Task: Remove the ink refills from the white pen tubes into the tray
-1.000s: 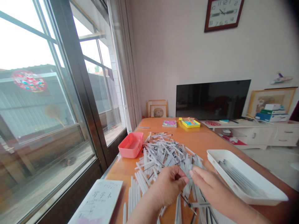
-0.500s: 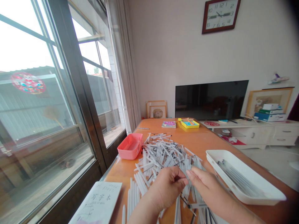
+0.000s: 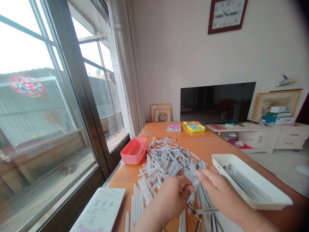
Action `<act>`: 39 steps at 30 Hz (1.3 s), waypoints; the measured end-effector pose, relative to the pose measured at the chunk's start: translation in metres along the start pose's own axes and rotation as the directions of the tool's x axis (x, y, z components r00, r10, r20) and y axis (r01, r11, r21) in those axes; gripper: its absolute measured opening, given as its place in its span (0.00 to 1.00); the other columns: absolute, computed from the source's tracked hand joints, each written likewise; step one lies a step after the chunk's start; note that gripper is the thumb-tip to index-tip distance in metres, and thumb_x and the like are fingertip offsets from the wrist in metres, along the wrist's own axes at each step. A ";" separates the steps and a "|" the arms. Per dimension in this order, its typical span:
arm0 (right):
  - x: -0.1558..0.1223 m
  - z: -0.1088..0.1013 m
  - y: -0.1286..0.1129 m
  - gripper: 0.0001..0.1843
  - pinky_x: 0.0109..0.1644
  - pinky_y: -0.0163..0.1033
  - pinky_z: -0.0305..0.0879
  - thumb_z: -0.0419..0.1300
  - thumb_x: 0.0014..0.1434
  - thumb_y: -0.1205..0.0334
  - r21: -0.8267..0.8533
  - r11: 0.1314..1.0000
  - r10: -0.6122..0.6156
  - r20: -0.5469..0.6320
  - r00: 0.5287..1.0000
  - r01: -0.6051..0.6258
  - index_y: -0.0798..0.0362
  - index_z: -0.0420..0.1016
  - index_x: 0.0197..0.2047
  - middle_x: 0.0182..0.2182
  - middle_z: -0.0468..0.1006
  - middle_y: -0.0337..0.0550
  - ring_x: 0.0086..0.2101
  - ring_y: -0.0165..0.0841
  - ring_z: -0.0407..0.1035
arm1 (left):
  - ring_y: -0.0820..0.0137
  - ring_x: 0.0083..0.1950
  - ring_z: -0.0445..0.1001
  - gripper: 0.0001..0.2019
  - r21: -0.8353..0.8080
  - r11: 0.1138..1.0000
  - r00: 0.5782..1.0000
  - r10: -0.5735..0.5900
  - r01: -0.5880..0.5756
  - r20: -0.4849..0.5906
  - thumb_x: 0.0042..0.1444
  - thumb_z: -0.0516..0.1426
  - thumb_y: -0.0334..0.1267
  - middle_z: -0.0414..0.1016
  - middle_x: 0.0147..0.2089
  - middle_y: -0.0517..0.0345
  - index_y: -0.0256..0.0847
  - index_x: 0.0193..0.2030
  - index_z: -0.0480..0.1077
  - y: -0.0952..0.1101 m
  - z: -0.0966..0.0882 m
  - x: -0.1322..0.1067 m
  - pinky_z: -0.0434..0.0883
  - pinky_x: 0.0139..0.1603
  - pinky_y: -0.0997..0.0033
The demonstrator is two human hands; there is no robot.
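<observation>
Easing our right hand [image 3: 213, 183] from our left hand [image 3: 173, 195], we likely gain working room among the pen tubes [image 3: 166, 158]; left fingers press together, right fingers we cannot tell.

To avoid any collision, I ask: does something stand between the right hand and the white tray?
Nothing visible does: between the right hand and the white tray, only a strip of tabletop shows.

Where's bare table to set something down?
Largest: the tabletop between the pen-part pile, white tray and yellow box. Smaller: a patch between pink container and notebook. Crowded: under and around left hand and right hand.
</observation>
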State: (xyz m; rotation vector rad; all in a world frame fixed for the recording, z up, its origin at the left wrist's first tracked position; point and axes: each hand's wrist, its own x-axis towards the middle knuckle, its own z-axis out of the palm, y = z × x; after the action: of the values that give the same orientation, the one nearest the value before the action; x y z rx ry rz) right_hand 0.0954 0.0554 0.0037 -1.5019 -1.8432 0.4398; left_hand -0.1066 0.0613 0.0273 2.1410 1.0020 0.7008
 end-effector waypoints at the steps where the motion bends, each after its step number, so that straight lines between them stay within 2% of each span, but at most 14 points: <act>1: 0.000 0.000 0.000 0.23 0.32 0.36 0.55 0.45 0.69 0.43 0.003 1.000 0.000 0.003 1.000 0.000 0.48 0.57 0.28 0.23 0.64 0.33 0.26 0.32 0.60 | 0.73 0.27 0.57 0.14 0.006 1.000 1.000 0.005 -0.005 -0.008 0.63 0.52 0.39 0.61 0.24 0.63 0.42 0.25 0.59 0.001 0.000 0.000 0.51 0.28 0.71; 8: 0.003 0.002 0.002 0.24 0.32 0.36 0.55 0.45 0.69 0.40 0.061 0.995 0.074 0.037 0.997 -0.076 0.48 0.54 0.27 0.23 0.59 0.32 0.26 0.31 0.57 | 0.72 0.26 0.61 0.11 0.114 0.993 0.997 -0.006 0.015 -0.082 0.61 0.54 0.38 0.67 0.24 0.63 0.42 0.26 0.66 0.001 0.003 0.002 0.52 0.29 0.70; 12: 0.005 0.005 0.001 0.25 0.32 0.36 0.55 0.44 0.68 0.39 0.071 0.992 0.101 0.024 0.995 -0.103 0.48 0.54 0.27 0.23 0.58 0.33 0.27 0.31 0.57 | 0.68 0.33 0.68 0.07 0.174 0.985 0.989 0.027 -0.001 -0.148 0.59 0.57 0.41 0.75 0.31 0.58 0.42 0.31 0.71 -0.004 0.006 0.004 0.56 0.34 0.70; 16: 0.005 0.008 -0.003 0.26 0.31 0.36 0.56 0.44 0.68 0.39 0.095 0.988 0.124 -0.011 0.992 -0.123 0.49 0.58 0.26 0.22 0.62 0.34 0.27 0.32 0.60 | 0.68 0.34 0.69 0.06 0.107 0.992 0.984 -0.042 0.062 -0.174 0.58 0.58 0.41 0.75 0.33 0.58 0.43 0.34 0.73 -0.011 0.007 0.005 0.57 0.34 0.70; 19: 0.007 0.009 -0.006 0.27 0.30 0.36 0.57 0.42 0.68 0.39 0.115 0.983 0.147 -0.034 0.989 -0.143 0.49 0.65 0.28 0.21 0.65 0.35 0.26 0.33 0.63 | 0.70 0.31 0.66 0.08 -0.043 0.991 0.961 -0.131 0.125 -0.242 0.58 0.59 0.43 0.73 0.30 0.60 0.42 0.33 0.72 -0.024 0.003 0.007 0.57 0.32 0.72; 22: 0.013 0.012 -0.010 0.26 0.31 0.36 0.58 0.44 0.69 0.42 0.052 0.996 0.078 -0.043 0.996 -0.076 0.49 0.67 0.29 0.22 0.68 0.36 0.27 0.33 0.65 | 0.72 0.29 0.63 0.12 -0.276 0.955 0.884 -0.218 0.106 -0.414 0.59 0.58 0.47 0.68 0.27 0.62 0.40 0.32 0.69 -0.041 -0.007 0.012 0.57 0.31 0.73; 25: 0.024 0.018 -0.019 0.21 0.32 0.36 0.58 0.47 0.68 0.47 -0.040 0.999 -0.026 0.035 0.999 0.027 0.49 0.71 0.31 0.24 0.72 0.36 0.28 0.33 0.67 | 0.73 0.29 0.63 0.16 -0.476 0.879 0.728 -0.348 0.033 -0.591 0.55 0.61 0.52 0.68 0.28 0.61 0.39 0.34 0.70 -0.057 -0.020 0.015 0.59 0.32 0.73; 27: 0.037 0.023 -0.027 0.17 0.34 0.36 0.59 0.49 0.68 0.50 -0.124 0.990 -0.060 0.059 0.996 0.067 0.47 0.75 0.36 0.28 0.76 0.36 0.30 0.34 0.69 | 0.72 0.30 0.65 0.19 -0.601 0.799 0.627 -0.466 -0.003 -0.624 0.53 0.62 0.55 0.72 0.31 0.58 0.38 0.36 0.71 -0.064 -0.029 0.014 0.60 0.33 0.72; 29: 0.054 0.029 -0.037 0.15 0.38 0.36 0.60 0.50 0.68 0.53 -0.259 0.958 -0.115 0.057 0.992 0.126 0.45 0.77 0.40 0.34 0.80 0.37 0.35 0.34 0.71 | 0.72 0.31 0.67 0.22 -0.690 0.723 0.560 -0.558 -0.035 -0.612 0.50 0.63 0.56 0.76 0.34 0.55 0.38 0.37 0.72 -0.068 -0.035 0.012 0.61 0.33 0.72; 32: 0.083 0.041 -0.051 0.15 0.44 0.38 0.59 0.50 0.67 0.58 -0.420 0.872 -0.226 0.108 0.968 0.251 0.43 0.79 0.44 0.43 0.81 0.39 0.44 0.36 0.71 | 0.72 0.31 0.68 0.25 -0.748 0.659 0.507 -0.620 -0.077 -0.598 0.45 0.66 0.58 0.77 0.36 0.53 0.38 0.38 0.73 -0.071 -0.038 0.009 0.61 0.32 0.72; 35: 0.110 0.057 -0.060 0.14 0.50 0.41 0.57 0.52 0.66 0.59 -0.460 0.827 -0.275 0.168 0.947 0.322 0.43 0.80 0.43 0.43 0.83 0.40 0.49 0.41 0.68 | 0.73 0.30 0.67 0.25 -0.770 0.629 0.496 -0.638 -0.106 -0.589 0.43 0.67 0.58 0.77 0.34 0.54 0.38 0.37 0.73 -0.071 -0.039 0.008 0.61 0.31 0.72; 39: 0.135 0.079 -0.061 0.13 0.53 0.45 0.56 0.55 0.62 0.64 -0.503 0.763 -0.298 0.283 0.911 0.406 0.45 0.82 0.39 0.41 0.84 0.43 0.51 0.45 0.67 | 0.74 0.30 0.67 0.24 -0.783 0.610 0.483 -0.652 -0.122 -0.584 0.46 0.66 0.56 0.77 0.36 0.54 0.38 0.39 0.72 -0.071 -0.040 0.008 0.61 0.31 0.72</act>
State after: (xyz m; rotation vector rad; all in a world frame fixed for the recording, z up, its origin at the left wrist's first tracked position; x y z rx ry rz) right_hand -0.0130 0.1808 0.0300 -1.4377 -2.4938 -0.1708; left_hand -0.1619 0.1158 0.0008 0.7249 1.1976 1.7144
